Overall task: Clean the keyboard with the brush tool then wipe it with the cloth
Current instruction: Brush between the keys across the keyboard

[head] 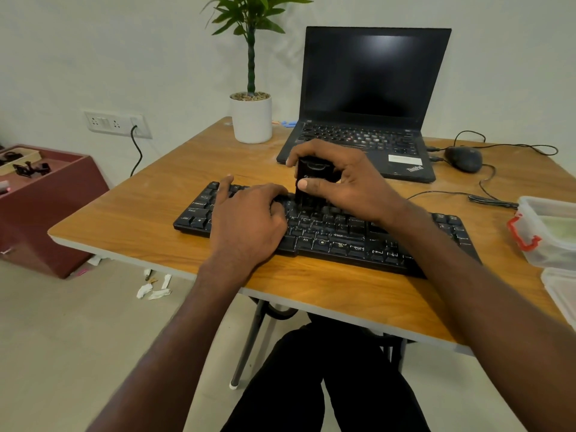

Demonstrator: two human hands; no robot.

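Surroundings: an open laptop (pixel 367 98) with a dark screen stands at 12 o'clock from the keyboard (pixel 327 227), close behind it. A potted plant (pixel 252 118) in a white pot sits at 11 o'clock. A black mouse (pixel 463 159) lies at 2 o'clock, its cable trailing across the wooden table (pixel 131 213). A clear plastic container (pixel 548 232) with a red clasp sits at 3 o'clock, at the table's edge.

Task item: the keyboard is black, full-size, lying slightly askew at table centre.

Right hand (pixel 339 182): fingers and thumb curled round a black brush tool (pixel 311 182), held upright with its lower end on the upper key rows.

Left hand (pixel 246 222): resting flat on the keyboard's left half, fingers loosely extended, grasping nothing. Both hands hide the middle keys.
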